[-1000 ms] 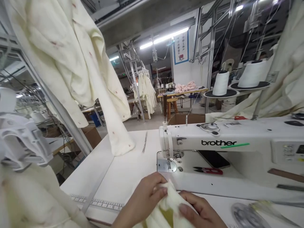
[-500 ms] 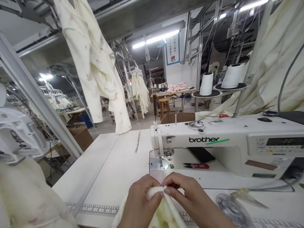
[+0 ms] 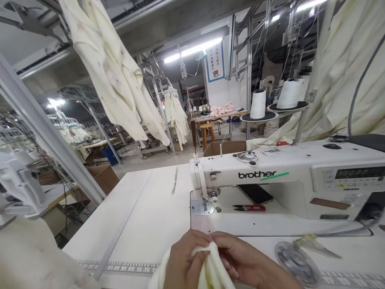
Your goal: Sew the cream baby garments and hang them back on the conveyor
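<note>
My left hand [image 3: 185, 261] and my right hand [image 3: 240, 259] meet at the bottom middle of the view, both pinched on a fold of cream fabric [image 3: 207, 267] that bunches up between them. They hover over the white table [image 3: 144, 216], just in front of the bed of a white Brother sewing machine [image 3: 270, 180]. The needle and presser foot [image 3: 205, 200] stand a short way beyond my fingers.
Red thread snips [image 3: 249, 208] and a dark phone [image 3: 255, 194] lie under the machine arm. A clear round dish [image 3: 296, 261] sits at the right. Cream garments [image 3: 117, 80] hang overhead at left, more cream cloth [image 3: 345, 80] at right. Two white thread cones [image 3: 272, 102] stand behind.
My hands have drawn slightly toward me with the fabric, and the fold is bunched tighter. The hanging garment on the left has swung up and away from the table.
</note>
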`<state>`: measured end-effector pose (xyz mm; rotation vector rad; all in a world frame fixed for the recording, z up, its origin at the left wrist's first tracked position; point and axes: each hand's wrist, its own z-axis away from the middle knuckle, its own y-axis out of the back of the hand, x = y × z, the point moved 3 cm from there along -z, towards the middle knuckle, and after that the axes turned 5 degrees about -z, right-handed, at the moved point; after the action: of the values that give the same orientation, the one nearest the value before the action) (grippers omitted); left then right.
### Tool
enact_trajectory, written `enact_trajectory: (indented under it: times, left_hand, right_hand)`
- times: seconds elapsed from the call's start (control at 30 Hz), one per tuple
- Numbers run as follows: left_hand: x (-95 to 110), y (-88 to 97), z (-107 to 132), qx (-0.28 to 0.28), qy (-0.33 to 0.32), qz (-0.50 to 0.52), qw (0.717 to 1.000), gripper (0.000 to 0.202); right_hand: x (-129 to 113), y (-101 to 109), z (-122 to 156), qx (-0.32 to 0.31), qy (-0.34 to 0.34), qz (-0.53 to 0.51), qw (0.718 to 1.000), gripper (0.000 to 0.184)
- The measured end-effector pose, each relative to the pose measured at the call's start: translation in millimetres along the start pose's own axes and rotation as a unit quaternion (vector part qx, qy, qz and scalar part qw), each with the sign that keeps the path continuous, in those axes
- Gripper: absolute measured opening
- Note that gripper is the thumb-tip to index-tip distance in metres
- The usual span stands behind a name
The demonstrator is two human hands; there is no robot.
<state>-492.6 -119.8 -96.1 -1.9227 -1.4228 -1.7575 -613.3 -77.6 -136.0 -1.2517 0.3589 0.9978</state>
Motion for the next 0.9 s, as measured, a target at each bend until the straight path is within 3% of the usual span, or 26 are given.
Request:
enact_trajectory:
  times: [0.1,0.2,0.27,0.37,0.43,0.5,0.6,0.67,0.73,0.83,0.9]
  left_hand:
    - [-7.0,0.2,1.5,0.046,0.044,-0.026,0.998,0.008]
    - [-7.5,-0.5,2.7,0.091,0.050,-0.084,0.991,0.010]
    - [-5.0,-2.4,2.5,0.099,0.047,-0.104,0.988,0.010]
    - [-3.8,-0.8,-1.0,0.099,0.110,-0.058,0.987,0.016]
    - [-4.7,2.6,-6.5,0.062,0.161,0.017,0.985,0.037]
    - [-4.9,5.3,-14.4,-0.017,0.170,0.080,0.982,0.047]
    - [-7.5,9.8,-27.4,-0.091,0.141,0.082,0.983,0.026]
    - [-13.0,11.5,-36.8,-0.084,0.117,0.057,0.988,0.017]
    - [-22.7,8.8,-46.6,-0.090,0.116,0.060,0.987,0.014]
    - [-45.4,-1.4,-61.9,-0.133,0.167,0.111,0.971,0.021]
    - [-63.5,-8.4,-71.8,-0.147,0.210,0.146,0.955,0.029]
  right_hand:
    - [-2.9,-7.2,10.5,0.052,0.147,0.090,0.984,0.033]
    - [-6.5,-19.6,27.1,0.155,0.288,0.282,0.902,0.033]
    - [-3.9,-25.6,32.7,0.206,0.281,0.372,0.860,0.028]
    - [-5.0,-26.8,35.1,0.217,0.256,0.397,0.854,0.022]
    - [-12.2,-24.4,35.8,0.184,0.278,0.393,0.857,0.024]
    - [-21.4,-20.9,36.0,0.142,0.317,0.415,0.841,0.022]
    - [-30.7,-12.5,32.8,0.131,0.361,0.470,0.795,0.019]
    - [-32.0,-3.1,26.8,0.158,0.362,0.464,0.793,0.017]
    - [-30.2,10.2,18.1,0.199,0.338,0.426,0.815,0.013]
    - [-26.0,33.6,3.2,0.252,0.299,0.366,0.845,0.017]
    - [-26.3,47.4,-6.6,0.278,0.292,0.362,0.840,0.021]
